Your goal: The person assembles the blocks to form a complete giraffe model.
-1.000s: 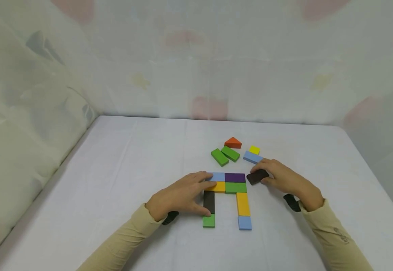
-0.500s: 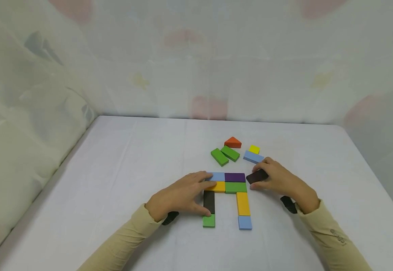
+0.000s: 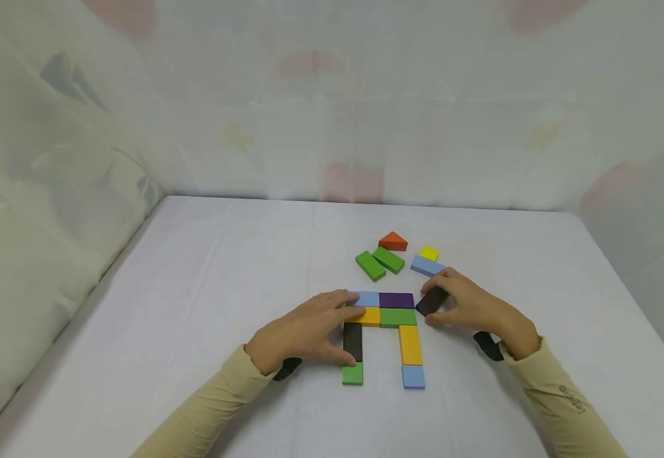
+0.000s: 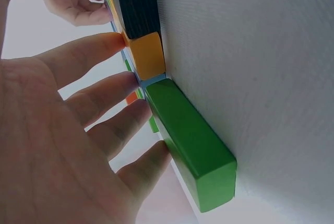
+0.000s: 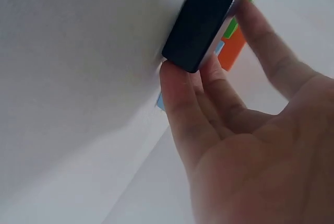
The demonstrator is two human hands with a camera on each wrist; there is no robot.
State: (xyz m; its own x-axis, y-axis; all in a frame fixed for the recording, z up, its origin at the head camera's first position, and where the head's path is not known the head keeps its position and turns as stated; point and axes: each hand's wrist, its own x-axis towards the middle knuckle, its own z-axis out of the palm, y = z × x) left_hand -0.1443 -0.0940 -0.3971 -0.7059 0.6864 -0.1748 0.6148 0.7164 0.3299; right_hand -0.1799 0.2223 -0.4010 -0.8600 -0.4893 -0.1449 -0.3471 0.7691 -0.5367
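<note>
My left hand (image 3: 306, 327) lies with spread, nearly straight fingers on the left part of a flat arch-like layout of blocks. Its fingertips touch the light blue block (image 3: 368, 298) and the yellow-orange block (image 3: 373, 316); the thumb is at the black block (image 3: 352, 343) and green block (image 3: 352, 374). A further green block (image 4: 193, 140) under that hand shows in the left wrist view. My right hand (image 3: 472, 306) pinches a dark rectangular block (image 3: 432, 302) between thumb and fingers, tilted beside the right ends of the purple block (image 3: 397, 300) and green block (image 3: 397, 317).
Behind the layout lie two green blocks (image 3: 371, 266), an orange-red triangular block (image 3: 393, 241), a light blue block (image 3: 427, 265) and a small yellow block (image 3: 429, 253). The layout's right leg is a yellow-orange block (image 3: 410, 345) and a light blue block (image 3: 413, 376).
My right hand has shifted slightly left and turned the dark block to a steeper slant, with the thumb nearer the layout. The left hand has stayed in place.
</note>
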